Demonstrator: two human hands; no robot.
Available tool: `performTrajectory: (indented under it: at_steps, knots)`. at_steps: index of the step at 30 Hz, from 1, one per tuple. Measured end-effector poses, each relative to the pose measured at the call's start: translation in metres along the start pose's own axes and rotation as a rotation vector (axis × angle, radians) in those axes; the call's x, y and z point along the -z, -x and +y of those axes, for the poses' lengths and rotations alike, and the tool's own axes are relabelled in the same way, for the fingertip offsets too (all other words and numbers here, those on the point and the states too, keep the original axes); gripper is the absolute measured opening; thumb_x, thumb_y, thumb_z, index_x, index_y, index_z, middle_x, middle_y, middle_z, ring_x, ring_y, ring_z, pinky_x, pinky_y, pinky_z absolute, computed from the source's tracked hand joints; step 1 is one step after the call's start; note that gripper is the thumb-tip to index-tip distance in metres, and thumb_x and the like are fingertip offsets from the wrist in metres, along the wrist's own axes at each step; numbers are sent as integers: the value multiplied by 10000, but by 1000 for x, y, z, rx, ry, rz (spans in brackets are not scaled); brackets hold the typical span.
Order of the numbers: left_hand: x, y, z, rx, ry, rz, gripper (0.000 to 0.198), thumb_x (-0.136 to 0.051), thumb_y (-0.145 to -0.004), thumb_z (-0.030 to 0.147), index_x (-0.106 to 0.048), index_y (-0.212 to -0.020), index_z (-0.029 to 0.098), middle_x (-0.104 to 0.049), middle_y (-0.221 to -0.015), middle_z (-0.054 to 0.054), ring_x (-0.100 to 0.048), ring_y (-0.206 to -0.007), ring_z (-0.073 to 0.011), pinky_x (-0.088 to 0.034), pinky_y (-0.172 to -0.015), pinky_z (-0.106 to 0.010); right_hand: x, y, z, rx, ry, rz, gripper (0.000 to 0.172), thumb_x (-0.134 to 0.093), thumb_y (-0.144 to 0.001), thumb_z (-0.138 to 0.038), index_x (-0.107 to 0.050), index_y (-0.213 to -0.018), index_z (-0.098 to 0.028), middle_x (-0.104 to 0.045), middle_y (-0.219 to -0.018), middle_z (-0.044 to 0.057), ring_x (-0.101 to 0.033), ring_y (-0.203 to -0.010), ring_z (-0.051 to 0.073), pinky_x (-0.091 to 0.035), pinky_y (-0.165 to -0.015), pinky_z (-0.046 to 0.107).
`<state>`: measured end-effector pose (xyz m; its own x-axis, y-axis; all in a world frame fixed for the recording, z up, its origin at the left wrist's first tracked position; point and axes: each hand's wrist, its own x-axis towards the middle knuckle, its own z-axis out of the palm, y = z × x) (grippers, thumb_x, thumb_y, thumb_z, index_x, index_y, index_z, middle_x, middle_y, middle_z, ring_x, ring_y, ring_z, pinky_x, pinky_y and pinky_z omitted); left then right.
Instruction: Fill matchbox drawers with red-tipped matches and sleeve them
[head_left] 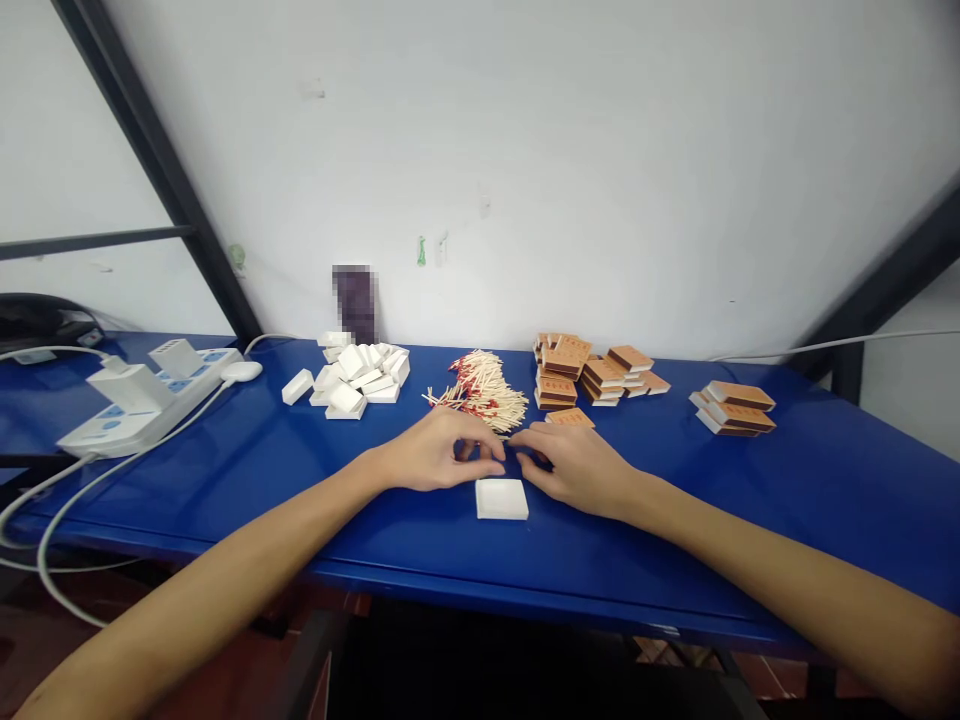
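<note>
My left hand (442, 450) is at the front edge of a heap of red-tipped matches (487, 395). Its thumb and index fingertips come close together in a pinch; whatever lies between them is too small to make out. Facing it, my right hand (581, 468) reaches in from the other side, fingers curved, thumb and index tip apart. A tiny dark sliver, perhaps a match, shows between the two hands. Just below the fingertips, an open white matchbox tray (502, 499) lies flat on the blue table (420, 540); neither hand visibly touches it.
White matchbox trays (360, 375) are heaped at the back left. Orange-brown matchboxes (559, 370) are stacked behind my right hand, with a smaller stack (735, 408) farther right. A white power strip (150, 400) with cables lies at the left. The wall stands behind.
</note>
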<state>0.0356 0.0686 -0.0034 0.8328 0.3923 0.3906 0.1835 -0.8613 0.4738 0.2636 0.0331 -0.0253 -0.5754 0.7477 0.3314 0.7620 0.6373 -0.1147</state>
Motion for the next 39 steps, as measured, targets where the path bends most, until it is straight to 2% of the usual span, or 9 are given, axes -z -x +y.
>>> performTrajectory:
  at_steps: [4, 8, 11, 14, 17, 23, 29, 34, 39]
  knots:
    - [15, 5, -9, -8, -104, 79, 157, -607, -886, 313, -695, -873, 183, -687, -767, -14, -570, -619, -94, -452, -601, -224, -2, 2, 1, 3, -41, -28, 300, -470, -928, -212, -666, -1152, -171, -694, -865, 72, -612, -713, 182, -419, -657, 290]
    - [21, 9, -20, -12, -319, 142, 197, -658, -807, 361, -679, -831, 167, -613, -635, 9, -535, -573, -110, -421, -587, -248, -1, 2, 2, 0, -67, -45, 332, -468, -929, -212, -644, -1203, -149, -703, -943, 97, -634, -775, 203, -450, -694, 309]
    - [21, 10, -26, 36, -416, 67, 178, -603, -849, 332, -685, -853, 173, -634, -666, 7, -555, -595, -115, -423, -623, -254, -1, 2, 3, -3, -68, -45, 334, -473, -928, -217, -639, -1209, -148, -704, -926, 92, -628, -743, 195, -454, -688, 307]
    - [20, 9, -29, 90, -417, -37, 156, -576, -868, 282, -691, -898, 182, -657, -729, 5, -573, -624, -113, -420, -628, -241, -2, 2, 4, -7, -55, -54, 337, -467, -930, -219, -639, -1209, -142, -703, -921, 95, -624, -734, 199, -454, -678, 312]
    - [19, 8, -30, 113, -397, -67, 148, -570, -869, 256, -693, -914, 187, -650, -724, 11, -572, -620, -112, -413, -625, -238, -3, 2, 5, -8, -67, -56, 345, -460, -935, -225, -631, -1222, -144, -703, -981, 104, -639, -809, 216, -462, -718, 323]
    - [18, 7, -30, 130, -380, -83, 158, -577, -879, 280, -693, -947, 197, -625, -684, 27, -564, -604, -110, -406, -642, -243, -2, 2, 6, -14, -99, -67, 340, -465, -928, -220, -626, -1222, -166, -698, -987, 96, -625, -761, 198, -451, -667, 306]
    - [18, 6, -30, 145, -369, -100, 179, -568, -881, 281, -692, -986, 206, -604, -668, 33, -558, -598, -111, -408, -646, -247, -1, 1, 5, -5, -98, -68, 359, -456, -930, -214, -611, -1252, -174, -698, -1063, 105, -643, -896, 233, -469, -740, 334]
    - [16, 7, -29, 140, -354, -95, 171, -562, -878, 268, -688, -974, 202, -568, -629, 40, -523, -564, -105, -403, -628, -243, 0, 1, 3, -3, -98, -84, 356, -450, -943, -215, -614, -1256, -174, -697, -1012, 96, -632, -817, 211, -462, -713, 320]
    - [15, 7, -28, 120, -354, -105, 177, -556, -881, 254, -684, -994, 203, -602, -677, 25, -560, -615, -114, -417, -662, -245, 0, 1, 5, 26, -129, -70, 341, -457, -938, -198, -627, -1234, -183, -698, -1007, 89, -640, -847, 210, -462, -721, 314]
